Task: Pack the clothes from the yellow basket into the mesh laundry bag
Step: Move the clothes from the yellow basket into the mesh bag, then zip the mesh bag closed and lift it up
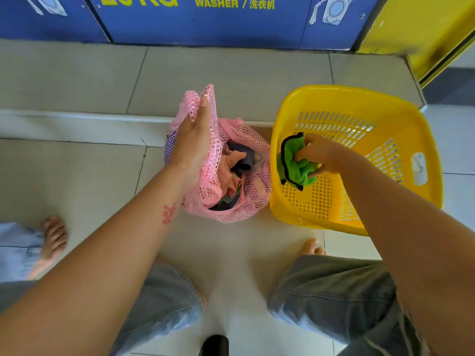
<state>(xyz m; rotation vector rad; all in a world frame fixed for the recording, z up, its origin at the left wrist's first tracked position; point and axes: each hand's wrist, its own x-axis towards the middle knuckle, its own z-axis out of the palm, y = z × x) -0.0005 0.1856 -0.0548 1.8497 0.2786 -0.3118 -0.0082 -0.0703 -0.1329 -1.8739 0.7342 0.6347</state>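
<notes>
Both hands grasp: left (191, 140) bag mesh (231, 129), right (317, 155) green cloth (293, 163), above tiled floor (77, 176).

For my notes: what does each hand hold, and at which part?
Left hand: pink mesh bag, by its upper rim. Right hand: green cloth, by its bunched middle.

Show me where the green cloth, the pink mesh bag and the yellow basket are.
green cloth (295, 163): head view, on its bunched middle.
pink mesh bag (254, 137): head view, on its far right wall.
yellow basket (334, 92): head view, on its far rim.
</notes>
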